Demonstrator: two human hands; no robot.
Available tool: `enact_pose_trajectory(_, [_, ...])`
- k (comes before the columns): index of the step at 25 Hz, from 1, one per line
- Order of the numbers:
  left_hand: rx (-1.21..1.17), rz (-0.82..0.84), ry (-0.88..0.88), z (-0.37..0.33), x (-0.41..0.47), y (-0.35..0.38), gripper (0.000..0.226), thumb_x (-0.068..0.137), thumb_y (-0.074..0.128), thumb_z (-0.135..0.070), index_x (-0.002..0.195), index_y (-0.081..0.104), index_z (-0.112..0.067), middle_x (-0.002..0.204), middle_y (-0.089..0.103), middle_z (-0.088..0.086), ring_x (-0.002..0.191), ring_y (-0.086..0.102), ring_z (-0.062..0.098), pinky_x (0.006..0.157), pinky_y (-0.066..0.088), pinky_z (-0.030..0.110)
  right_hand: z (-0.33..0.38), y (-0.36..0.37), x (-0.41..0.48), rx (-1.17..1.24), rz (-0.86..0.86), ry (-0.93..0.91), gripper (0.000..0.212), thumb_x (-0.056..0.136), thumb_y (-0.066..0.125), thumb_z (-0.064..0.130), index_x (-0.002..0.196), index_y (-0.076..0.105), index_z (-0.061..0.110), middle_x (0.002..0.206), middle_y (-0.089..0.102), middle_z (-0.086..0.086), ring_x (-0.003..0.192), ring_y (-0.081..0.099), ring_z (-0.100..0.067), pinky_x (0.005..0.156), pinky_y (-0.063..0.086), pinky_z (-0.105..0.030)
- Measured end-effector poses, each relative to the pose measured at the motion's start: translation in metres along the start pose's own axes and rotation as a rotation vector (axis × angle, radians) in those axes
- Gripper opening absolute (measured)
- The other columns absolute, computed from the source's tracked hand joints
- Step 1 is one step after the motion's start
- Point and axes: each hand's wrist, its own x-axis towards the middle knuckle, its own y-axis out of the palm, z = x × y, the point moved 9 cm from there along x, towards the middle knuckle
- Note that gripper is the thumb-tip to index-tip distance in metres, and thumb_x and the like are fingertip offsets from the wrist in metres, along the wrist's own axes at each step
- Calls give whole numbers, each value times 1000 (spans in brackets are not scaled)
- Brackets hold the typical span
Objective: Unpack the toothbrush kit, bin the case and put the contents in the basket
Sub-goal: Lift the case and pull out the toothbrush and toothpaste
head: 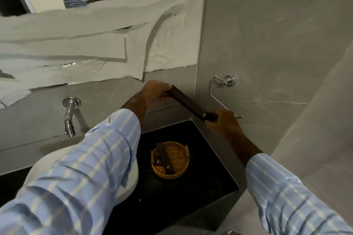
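A long, slim dark brown toothbrush kit case (189, 104) is held up in the air in front of the grey wall, slanting down to the right. My left hand (155, 90) grips its upper left end and my right hand (222, 121) grips its lower right end. Below them a round woven basket (170, 172) stands on the black counter (172, 202). Inside the basket lie two other dark brown boxes, one long (165, 158) and one short (158, 161). No bin is in view.
A white basin (131, 177) sits left of the basket under a chrome wall tap (69, 115). An empty chrome paper holder (222, 89) sticks out of the right wall, close to my right hand. A mirror covered with paper strips (95, 44) hangs above.
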Motion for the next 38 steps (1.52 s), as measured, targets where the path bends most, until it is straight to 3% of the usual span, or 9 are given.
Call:
enact_pose_trajectory(6, [-11, 97, -26, -29, -3, -2, 31, 88, 65, 2, 114, 62, 18, 111, 68, 29, 99, 72, 34, 76, 63, 35, 10, -27, 11, -13, -67, -49, 27, 73, 73, 28, 96, 79, 16, 83, 71, -8, 77, 66, -25, 70, 45, -25])
enact_pose_trajectory(11, [353, 53, 121, -53, 3, -8, 21, 87, 65, -7, 99, 70, 10, 105, 72, 28, 84, 77, 27, 74, 64, 34, 24, -34, 17, -40, -89, -151, 25, 74, 73, 24, 96, 79, 16, 80, 69, -6, 70, 59, -19, 63, 39, -21])
enact_pose_trajectory(13, [367, 0, 152, -58, 6, -12, 15, 88, 63, -10, 92, 72, 2, 104, 73, 24, 83, 77, 28, 76, 64, 40, 24, -33, 21, -33, -84, -155, 26, 75, 73, 23, 99, 78, 15, 84, 69, -5, 73, 59, -17, 63, 39, -18])
enact_pose_trajectory(18, [338, 7, 158, -63, 8, -12, 20, 77, 81, -14, 89, 73, -1, 95, 74, 20, 79, 78, 23, 66, 63, 28, 19, -26, 34, 15, -44, -55, 31, 81, 75, 27, 108, 73, 12, 97, 72, -6, 91, 66, -23, 74, 45, -22])
enact_pose_trajectory(21, [285, -101, 160, -62, 9, -23, 23, 73, 85, -13, 88, 74, -1, 93, 74, 18, 75, 78, 23, 65, 64, 30, 5, 12, 28, 451, 220, 342, 52, 76, 78, 47, 107, 68, 8, 110, 73, -13, 93, 71, -24, 77, 56, -29])
enact_pose_trajectory(24, [181, -144, 169, -54, 7, -28, 26, 75, 84, -12, 93, 71, 0, 97, 73, 19, 78, 78, 24, 67, 64, 30, 46, 58, 18, 1099, 524, 526, 71, 81, 74, 49, 124, 54, -3, 121, 63, -30, 103, 70, -36, 87, 60, -41])
enact_pose_trajectory(28, [-35, -58, 121, -37, -1, -23, 29, 80, 79, -6, 103, 68, 7, 106, 72, 25, 87, 77, 27, 69, 63, 28, 84, 61, 48, 1758, 292, 564, 43, 92, 68, 26, 117, 58, -7, 91, 75, -28, 80, 77, -32, 79, 63, -41])
enact_pose_trajectory(34, [-302, 26, 33, -13, -9, -33, 27, 94, 56, 4, 121, 58, 2, 112, 68, 29, 97, 74, 37, 77, 63, 36, 95, 49, 59, 1855, 165, 512, 23, 95, 63, 12, 101, 59, -10, 82, 56, -31, 56, 75, -24, 54, 61, -27])
enact_pose_trajectory(38, [181, -234, 214, -18, -10, -51, 21, 84, 71, -5, 105, 69, -5, 95, 74, 13, 83, 73, 24, 78, 63, 38, 102, 41, 57, 1798, 194, 476, 26, 94, 64, 12, 109, 59, -8, 81, 69, -30, 75, 76, -30, 60, 63, -29])
